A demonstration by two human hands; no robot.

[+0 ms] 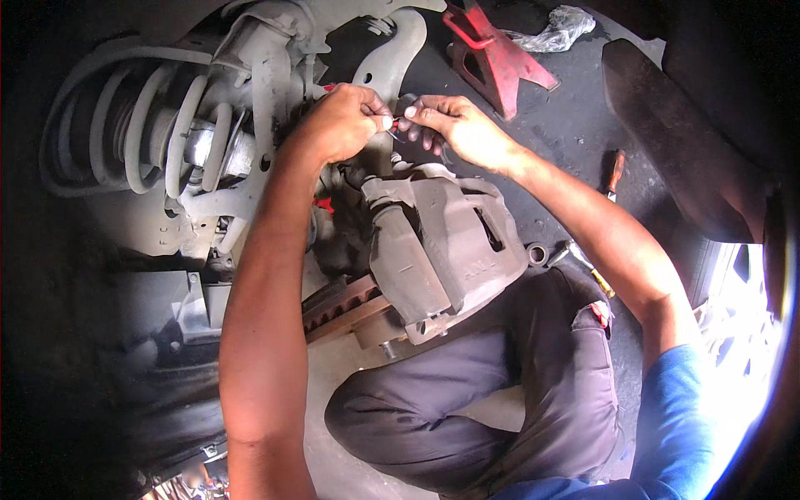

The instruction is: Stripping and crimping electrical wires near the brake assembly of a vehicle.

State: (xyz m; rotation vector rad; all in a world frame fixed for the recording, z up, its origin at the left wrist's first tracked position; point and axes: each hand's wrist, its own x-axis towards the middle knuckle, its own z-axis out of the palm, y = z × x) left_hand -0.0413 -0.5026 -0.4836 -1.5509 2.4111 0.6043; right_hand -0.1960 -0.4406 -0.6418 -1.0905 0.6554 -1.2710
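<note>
My left hand [350,121] and my right hand [454,129] meet above a brake caliper [454,250]. Thumb and fingers of each are pinched around a small thin piece with a red part [396,126], perhaps a wire; its kind is too small to make out. Dark smudges mark the right fingertips. The grey, dusty caliper sits over a rusty-edged brake disc [340,310], just below both hands and not touched by them. Behind the hands rises a pale curved suspension arm [400,50]. A red piece [323,204] shows beside my left forearm.
A coil spring [177,137] stands at the left. Farther off are a red jack stand [497,71] and crumpled clear plastic [562,29]. On the floor at the right lie an orange-handled screwdriver [617,171], a yellow-handled tool [602,283] and a metal ring [537,253]. My bent legs [425,400] are below the caliper.
</note>
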